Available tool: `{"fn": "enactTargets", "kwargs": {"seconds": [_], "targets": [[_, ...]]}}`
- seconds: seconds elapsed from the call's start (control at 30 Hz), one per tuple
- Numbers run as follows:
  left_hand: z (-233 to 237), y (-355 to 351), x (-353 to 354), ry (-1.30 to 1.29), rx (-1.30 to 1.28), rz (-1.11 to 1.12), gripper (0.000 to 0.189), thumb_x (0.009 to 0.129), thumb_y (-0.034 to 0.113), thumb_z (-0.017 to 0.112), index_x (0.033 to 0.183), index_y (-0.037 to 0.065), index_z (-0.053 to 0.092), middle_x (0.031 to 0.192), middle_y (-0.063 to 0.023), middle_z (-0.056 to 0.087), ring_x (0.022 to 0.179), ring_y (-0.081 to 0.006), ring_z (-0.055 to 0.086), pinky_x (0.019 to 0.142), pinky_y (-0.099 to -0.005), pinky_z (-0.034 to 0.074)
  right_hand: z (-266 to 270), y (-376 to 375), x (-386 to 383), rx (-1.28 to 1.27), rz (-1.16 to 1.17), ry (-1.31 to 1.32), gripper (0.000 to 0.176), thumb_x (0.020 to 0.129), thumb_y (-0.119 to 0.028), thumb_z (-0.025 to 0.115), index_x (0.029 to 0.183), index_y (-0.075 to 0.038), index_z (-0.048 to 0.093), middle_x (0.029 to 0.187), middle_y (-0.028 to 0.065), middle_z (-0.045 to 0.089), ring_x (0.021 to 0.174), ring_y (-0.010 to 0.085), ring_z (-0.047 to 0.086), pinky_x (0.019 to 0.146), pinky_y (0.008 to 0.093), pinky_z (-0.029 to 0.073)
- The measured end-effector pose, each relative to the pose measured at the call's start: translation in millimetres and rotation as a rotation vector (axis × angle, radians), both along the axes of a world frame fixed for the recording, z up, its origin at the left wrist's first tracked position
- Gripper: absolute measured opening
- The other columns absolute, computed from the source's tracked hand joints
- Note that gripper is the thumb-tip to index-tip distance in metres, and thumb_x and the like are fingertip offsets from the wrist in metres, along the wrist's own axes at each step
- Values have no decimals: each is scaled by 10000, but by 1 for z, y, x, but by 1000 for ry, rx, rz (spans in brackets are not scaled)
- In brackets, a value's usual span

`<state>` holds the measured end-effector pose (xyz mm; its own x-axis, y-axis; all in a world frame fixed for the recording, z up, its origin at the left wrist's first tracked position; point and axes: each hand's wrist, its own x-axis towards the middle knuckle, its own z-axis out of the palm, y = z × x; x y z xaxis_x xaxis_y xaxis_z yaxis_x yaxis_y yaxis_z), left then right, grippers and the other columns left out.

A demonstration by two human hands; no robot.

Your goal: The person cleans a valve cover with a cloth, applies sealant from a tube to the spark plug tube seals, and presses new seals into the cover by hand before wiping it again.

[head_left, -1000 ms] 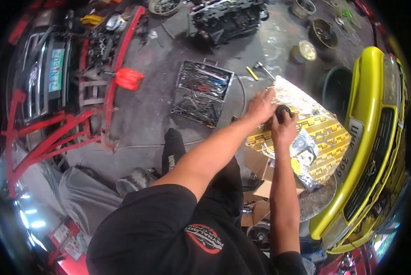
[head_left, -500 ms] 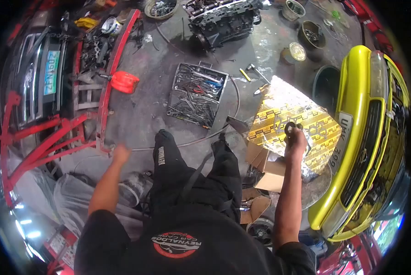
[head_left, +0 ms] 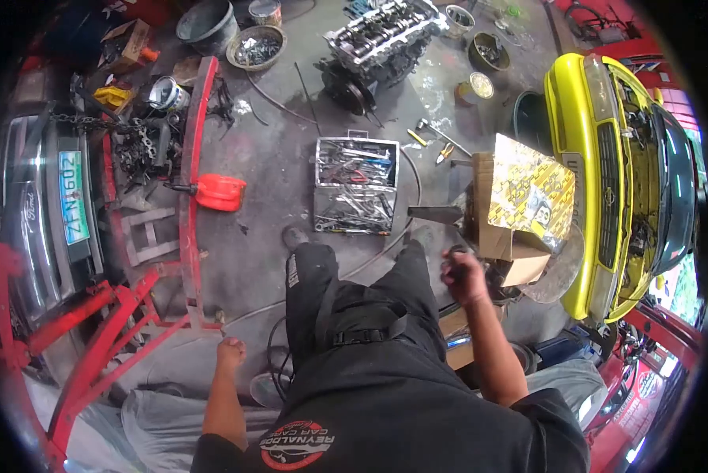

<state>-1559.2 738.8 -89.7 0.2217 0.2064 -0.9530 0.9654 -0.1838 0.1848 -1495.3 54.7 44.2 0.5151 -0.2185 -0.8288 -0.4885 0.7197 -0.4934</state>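
Observation:
My right hand (head_left: 467, 277) is closed around a black ring-shaped part (head_left: 453, 266), held in front of my right thigh. Just beyond that hand stands an open cardboard box (head_left: 492, 225), with a yellow patterned gasket-set sheet (head_left: 519, 185) leaning on its top. On the sheet, dark and silvery shapes show under shiny wrap. My left hand (head_left: 230, 352) hangs low by my left side with its fingers curled in, and I see nothing in it. The foot of a red metal frame (head_left: 188, 236) is the nearest thing to it.
A toolbox (head_left: 356, 187) full of wrenches sits on the floor ahead, with an engine (head_left: 381, 47) beyond it. An orange-red container (head_left: 220, 192) rests against the red frame. At right stands a yellow car front (head_left: 579, 150). A hose (head_left: 418, 177) crosses the floor.
My right hand has moved away from the yellow sheet, back towards my body, with the black part in it. My view has shifted and my left hand hangs lower.

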Motion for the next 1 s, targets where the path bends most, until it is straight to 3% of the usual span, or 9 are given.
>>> {"fn": "enactTargets", "kwargs": {"seconds": [0.13,0.27,0.4,0.5,0.6,0.7,0.8,0.87,1.0], "targets": [[32,62,59,-271,15,53,37,917,50,614,901,26,591,715,-28,593,547,-117,542,455,-274,401,4,103,20,81,94,116,255,868,-342,658,927,-96,630,920,44,624,710,157,539,568,294,385],[39,103,83,-314,179,140,48,910,-14,573,950,11,583,708,-40,578,549,-119,532,457,-290,412,-16,110,14,6,197,171,243,887,-321,659,985,-98,661,916,32,643,732,149,547,607,301,415],[8,119,80,-322,72,57,109,910,-8,591,1016,13,572,717,-62,590,564,-150,554,477,-306,437,-13,95,1,-420,262,341,247,867,-303,683,954,-73,662,860,32,665,672,154,600,538,295,425],[12,99,84,-383,-109,85,83,885,0,622,960,27,598,753,-82,633,609,-198,612,518,-321,471,-62,66,-46,-570,428,516,209,845,-288,713,880,-91,650,758,30,622,598,179,589,500,349,424],[52,55,107,-311,28,-62,100,850,4,663,933,42,623,761,-71,642,619,-191,615,531,-315,476,-124,56,-97,-564,542,669,165,821,-214,734,828,-73,648,708,44,609,537,192,584,438,368,422],[-2,94,85,-439,25,-85,113,836,43,699,931,49,639,748,-48,628,600,-165,589,527,-294,466,-99,101,-47,-477,685,759,307,808,-240,733,953,25,673,700,73,627,582,189,609,485,363,486],[30,109,101,-443,-93,-23,125,829,105,719,932,54,669,755,-28,638,603,-129,576,526,-282,457,-116,120,13,-441,737,614,320,831,-235,728,990,37,673,759,84,647,603,190,614,499,362,498],[79,89,134,-416,-188,285,141,818,131,709,932,52,683,761,-22,648,602,-135,588,528,-274,456,-173,115,59,-396,674,427,341,844,-240,732,1017,48,674,802,94,663,614,195,617,512,361,504],[68,105,187,36,82,297,133,852,154,663,939,55,681,785,-63,674,610,-167,619,519,-297,472,-144,122,264,-538,719,349,374,839,-302,773,1004,26,704,791,76,673,650,154,582,571,328,459]]}}
